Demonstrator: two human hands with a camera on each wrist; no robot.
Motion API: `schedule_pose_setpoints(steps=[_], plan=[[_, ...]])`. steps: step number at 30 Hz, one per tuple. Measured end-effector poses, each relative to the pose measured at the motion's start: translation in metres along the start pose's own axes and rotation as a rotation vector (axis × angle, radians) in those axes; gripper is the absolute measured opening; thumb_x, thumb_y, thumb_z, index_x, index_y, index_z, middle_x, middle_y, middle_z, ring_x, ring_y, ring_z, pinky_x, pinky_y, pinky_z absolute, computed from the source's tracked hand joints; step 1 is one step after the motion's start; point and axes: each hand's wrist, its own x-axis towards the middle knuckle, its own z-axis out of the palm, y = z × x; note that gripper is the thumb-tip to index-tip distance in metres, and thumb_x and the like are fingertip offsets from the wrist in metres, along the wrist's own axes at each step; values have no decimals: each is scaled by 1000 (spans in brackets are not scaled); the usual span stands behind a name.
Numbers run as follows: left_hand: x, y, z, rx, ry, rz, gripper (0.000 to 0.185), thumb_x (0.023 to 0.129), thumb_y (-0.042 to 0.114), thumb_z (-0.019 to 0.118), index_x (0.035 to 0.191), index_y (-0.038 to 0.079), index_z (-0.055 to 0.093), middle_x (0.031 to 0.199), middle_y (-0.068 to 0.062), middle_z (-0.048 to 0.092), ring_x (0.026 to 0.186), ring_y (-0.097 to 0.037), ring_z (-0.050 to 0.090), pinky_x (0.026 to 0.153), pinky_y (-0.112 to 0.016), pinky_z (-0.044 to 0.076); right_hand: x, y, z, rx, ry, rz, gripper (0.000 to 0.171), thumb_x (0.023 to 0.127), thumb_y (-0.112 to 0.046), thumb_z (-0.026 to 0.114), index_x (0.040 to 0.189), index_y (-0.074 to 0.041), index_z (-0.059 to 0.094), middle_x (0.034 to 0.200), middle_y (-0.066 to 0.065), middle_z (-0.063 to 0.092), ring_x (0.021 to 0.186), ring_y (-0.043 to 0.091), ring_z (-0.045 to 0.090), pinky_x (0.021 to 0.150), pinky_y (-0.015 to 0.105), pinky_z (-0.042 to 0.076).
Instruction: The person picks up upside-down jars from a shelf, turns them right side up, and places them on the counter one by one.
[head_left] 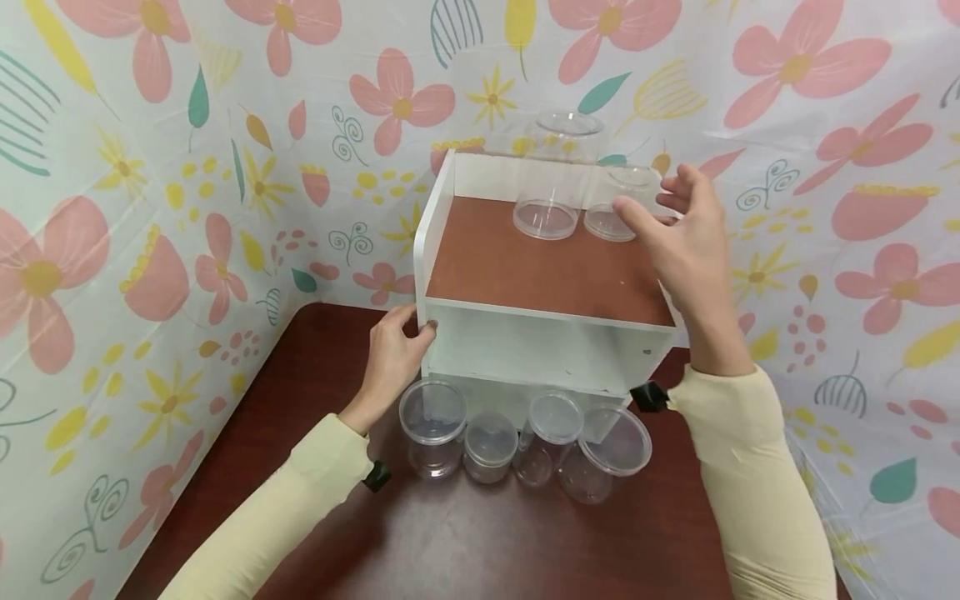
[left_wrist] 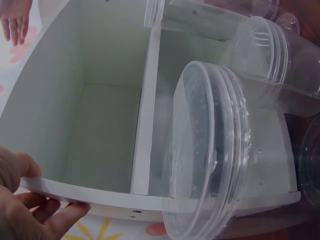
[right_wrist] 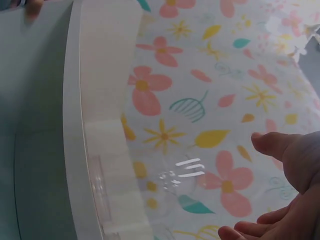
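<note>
Left hand: the left hand (head_left: pixel 397 346) pinches the front edge of the left side panel (head_left: pixel 432 237) between thumb and bent fingers.
Right hand: the right hand (head_left: pixel 690 242) is well open, thumb apart from loosely bent fingers, holding nothing.
Shelf unit: one white shelf unit (head_left: pixel 525 346), gripped by the left hand and extending to its right; the right hand hovers above its far right corner.
Shorter jar: one clear shorter jar (head_left: pixel 606 200), upright on the brown top (head_left: pixel 495 267), just beside the right hand; the right wrist view shows a gap between them.
Taller jar: one clear taller jar (head_left: pixel 557 171), also upright on the brown top, just beyond the shorter jar from the right hand.
Front row: four clear lidded jars on the worktop (head_left: pixel 450 542), below and to the right of the left hand: a wide jar (head_left: pixel 433 429) nearest it, then a small jar (head_left: pixel 491 447), a slim jar (head_left: pixel 546 437) and another wide jar (head_left: pixel 603 458).
In the way: this row partly covers the lower compartment (left_wrist: pixel 265 150).
Compartments: two; the upper compartment (left_wrist: pixel 110 135) opens right beside the left hand.
Jar count: six, two above, four in front.
Wrists: two pale sleeves (head_left: pixel 757 475), one black block (head_left: pixel 649 397) at each.
Backdrop: floral sheeting (head_left: pixel 405 192) behind both hands.
</note>
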Motion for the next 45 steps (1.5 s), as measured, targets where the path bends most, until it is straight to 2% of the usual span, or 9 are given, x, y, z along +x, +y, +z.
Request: schedule_pose_setpoints(steps=[5,9,17,22,29,34,37,45], plan=[[1,1,-1,-4,1,-1,27,95,9,69,120,0,75,114,-15,71,102,-30,66,87,-45,52,18,-1,19,-16,-37,36,93,89,-42,77,160,-5,30,154,15,44,138,26,46,114,35,39],[1,1,-1,-9,-1,-1,27,95,10,70,121,1,74,117,-16,71,105,-30,66,90,-47,52,34,4,30,-27,-83,74,99,89,-46,76,163,-5,24,157,15,41,142,25,42,116,34,35],[-1,1,-1,-21,-11,-22,28,97,11,69,122,-1,73,115,-15,71,102,-29,65,87,-45,52,62,10,50,-76,-132,119,105,88,-51,75,164,-5,20,158,17,38,142,25,40,114,34,36],[1,1,0,-18,1,-16,28,96,11,69,121,-1,74,115,-15,71,103,-30,65,88,-46,52,79,7,62,-60,-149,163,108,87,-52,76,165,-7,15,160,14,34,141,23,38,114,31,34],[1,0,-1,-7,-1,-21,28,96,12,69,122,1,74,114,-13,71,101,-28,65,88,-46,52,93,6,76,-96,-109,149,110,84,-51,79,164,-6,18,160,15,35,144,22,37,115,29,32],[1,0,-1,-7,4,-15,27,96,12,69,121,2,74,114,-13,71,97,-28,65,86,-45,52,103,4,84,-104,-132,169,110,83,-54,80,161,-6,21,158,14,37,137,19,41,112,28,35],[1,0,0,-16,-1,-20,26,97,11,69,121,3,75,115,-15,71,98,-28,65,86,-45,52,108,4,88,-85,-139,180,106,81,-53,82,158,-6,25,153,13,41,129,18,43,108,27,37],[1,-2,-1,-23,-1,-15,27,96,10,70,121,2,74,113,-13,71,98,-29,65,84,-44,52,112,4,98,8,-152,197,108,80,-48,86,159,-10,21,159,9,35,138,16,38,112,25,34]])
